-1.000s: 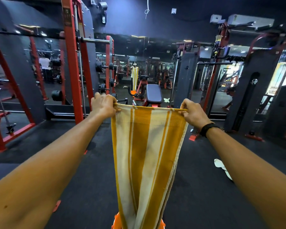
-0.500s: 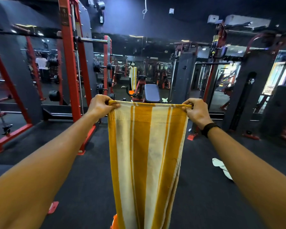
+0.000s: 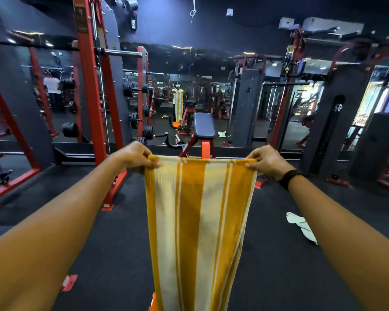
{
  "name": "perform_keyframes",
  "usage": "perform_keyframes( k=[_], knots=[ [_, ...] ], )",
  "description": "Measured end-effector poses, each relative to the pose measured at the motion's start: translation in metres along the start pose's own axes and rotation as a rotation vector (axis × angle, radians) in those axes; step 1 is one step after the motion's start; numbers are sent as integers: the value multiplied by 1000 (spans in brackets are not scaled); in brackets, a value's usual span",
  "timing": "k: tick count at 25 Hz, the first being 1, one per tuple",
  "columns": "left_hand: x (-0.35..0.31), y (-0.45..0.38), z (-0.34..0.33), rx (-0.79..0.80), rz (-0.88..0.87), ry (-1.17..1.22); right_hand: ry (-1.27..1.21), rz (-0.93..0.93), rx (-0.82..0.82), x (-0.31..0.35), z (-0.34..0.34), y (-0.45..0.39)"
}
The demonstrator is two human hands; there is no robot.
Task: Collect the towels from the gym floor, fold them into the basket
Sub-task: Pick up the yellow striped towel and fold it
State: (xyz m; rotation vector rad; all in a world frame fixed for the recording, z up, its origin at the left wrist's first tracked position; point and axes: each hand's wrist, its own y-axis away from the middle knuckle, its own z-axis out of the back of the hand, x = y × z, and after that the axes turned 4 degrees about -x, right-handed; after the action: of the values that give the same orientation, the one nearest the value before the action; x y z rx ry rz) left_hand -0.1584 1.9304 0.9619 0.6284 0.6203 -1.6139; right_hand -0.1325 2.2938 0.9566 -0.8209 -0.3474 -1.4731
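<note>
Yellow and cream stripes are running down the towel (image 3: 200,221), which is hanging full length in front of the person, above the dark floor (image 3: 121,243). Its top edge is being stretched level between both raised hands. The left hand (image 3: 136,157) is pinching the left top corner with curled fingers, and the right hand (image 3: 265,161) is pinching the right top corner the same way; a black band (image 3: 290,177) is sitting on that wrist. At the bottom edge of the view something orange (image 3: 152,303) is peeking out beside the towel's lower part, too hidden to tell what it is. A pale towel (image 3: 301,226) is lying crumpled on the floor to the right, well apart from the striped one. Beyond the hands a padded bench (image 3: 203,126) is standing before a wall mirror (image 3: 211,86), with a red rack (image 3: 92,97) to the left.
</note>
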Motion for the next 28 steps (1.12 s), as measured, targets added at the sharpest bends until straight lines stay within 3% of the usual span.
perform_keyframes(
  k=[2, 3, 4, 6, 7, 8, 11, 13, 18, 22, 24, 26, 28],
  knots=[
    [0, 5, -2, 308, 65, -229, 152, -59, 298, -6, 2, 6],
    [0, 6, -4, 367, 44, -203, 176, -46, 384, -7, 5, 6],
    [-2, 7, -5, 335, -1, -36, 97, -10, 393, -7, 10, 4],
    [0, 1, -3, 79, -117, 553, -390, 98, 178, -3, 23, -6],
    [0, -5, -2, 30, -153, 758, -623, 117, 87, -1, 27, -15],
    [1, -10, -4, 91, -150, 799, -742, 93, 106, -1, 26, -21],
    [5, -12, -32, 339, -33, 412, -539, -67, 398, -14, -13, -16],
    [9, -11, -34, 330, 4, 281, -453, -150, 478, -24, -27, -13],
    [16, -10, -17, 108, 81, 612, -575, -163, 357, -23, -8, -20],
    [12, -6, -19, 141, 208, 340, -415, -151, 602, -15, -10, -13],
    [8, -7, -10, 103, 139, 533, -479, -140, 499, -10, -4, -21],
    [9, -12, 4, 86, -1, 804, -713, -90, 375, -8, 4, -34],
    [14, -9, 4, 236, 10, 502, -661, -116, 482, -11, 2, -31]
  ],
)
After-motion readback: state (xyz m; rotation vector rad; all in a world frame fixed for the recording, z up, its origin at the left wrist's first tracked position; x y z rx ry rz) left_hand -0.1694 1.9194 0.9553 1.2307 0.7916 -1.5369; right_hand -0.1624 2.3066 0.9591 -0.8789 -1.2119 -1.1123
